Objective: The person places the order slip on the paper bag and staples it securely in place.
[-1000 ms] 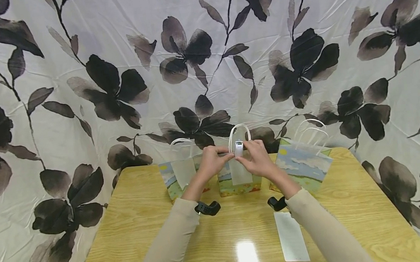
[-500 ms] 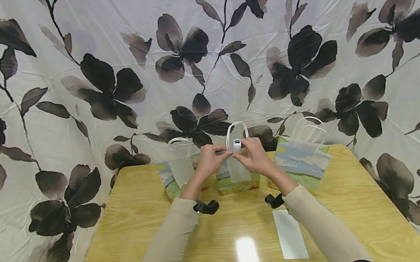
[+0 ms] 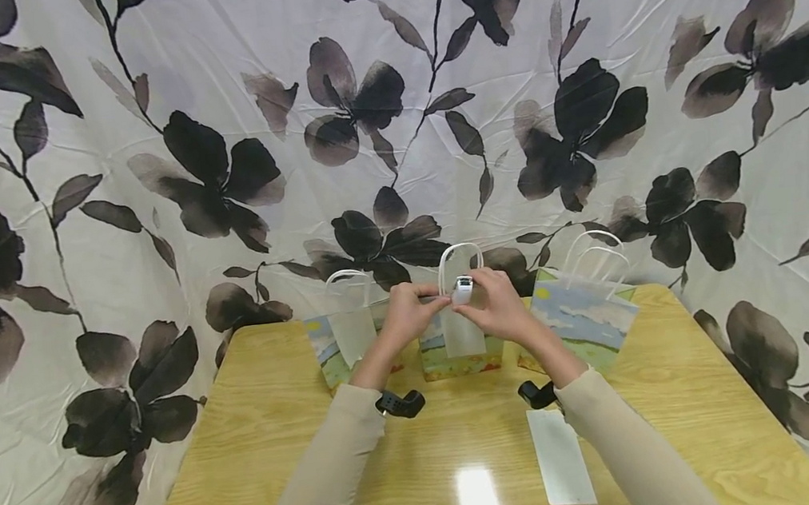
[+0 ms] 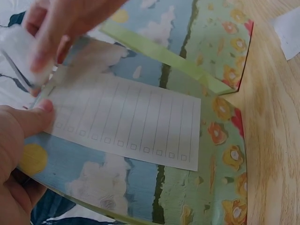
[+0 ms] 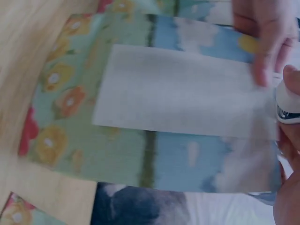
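White lined paper [image 3: 464,336] hangs against a painted bag [image 4: 140,180] below the left hand [image 3: 411,312], which pinches both, seemingly to prevent slipping. The right hand [image 3: 496,305] grips a small white tool [image 3: 462,290].

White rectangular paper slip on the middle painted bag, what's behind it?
The blue-and-green bag shows beside and below the slip; what it covers is hidden.

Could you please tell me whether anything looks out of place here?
One slip lies loose on the table, while the left bag and middle bag each carry one and the right bag shows none. Nothing looks spilled or damaged.
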`<control>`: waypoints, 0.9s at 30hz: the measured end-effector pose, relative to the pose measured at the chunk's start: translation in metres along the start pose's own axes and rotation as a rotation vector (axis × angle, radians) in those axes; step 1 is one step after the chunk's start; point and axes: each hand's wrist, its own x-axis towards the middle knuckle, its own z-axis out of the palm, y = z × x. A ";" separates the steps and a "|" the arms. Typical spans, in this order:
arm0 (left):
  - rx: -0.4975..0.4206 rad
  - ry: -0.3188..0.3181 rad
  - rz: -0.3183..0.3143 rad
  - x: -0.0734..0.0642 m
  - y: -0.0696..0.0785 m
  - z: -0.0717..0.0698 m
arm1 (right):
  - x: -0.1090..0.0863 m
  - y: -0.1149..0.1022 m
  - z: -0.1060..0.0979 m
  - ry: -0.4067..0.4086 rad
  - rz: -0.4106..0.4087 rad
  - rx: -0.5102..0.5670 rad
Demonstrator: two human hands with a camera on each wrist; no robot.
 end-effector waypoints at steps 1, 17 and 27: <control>0.002 0.002 0.007 0.000 0.000 0.000 | -0.001 -0.003 -0.004 0.010 0.012 0.024; -0.001 -0.023 -0.017 0.004 0.002 -0.002 | -0.039 -0.058 -0.071 0.161 0.170 0.241; -0.010 -0.042 -0.041 0.004 0.000 -0.002 | -0.107 -0.044 -0.081 0.189 0.286 0.452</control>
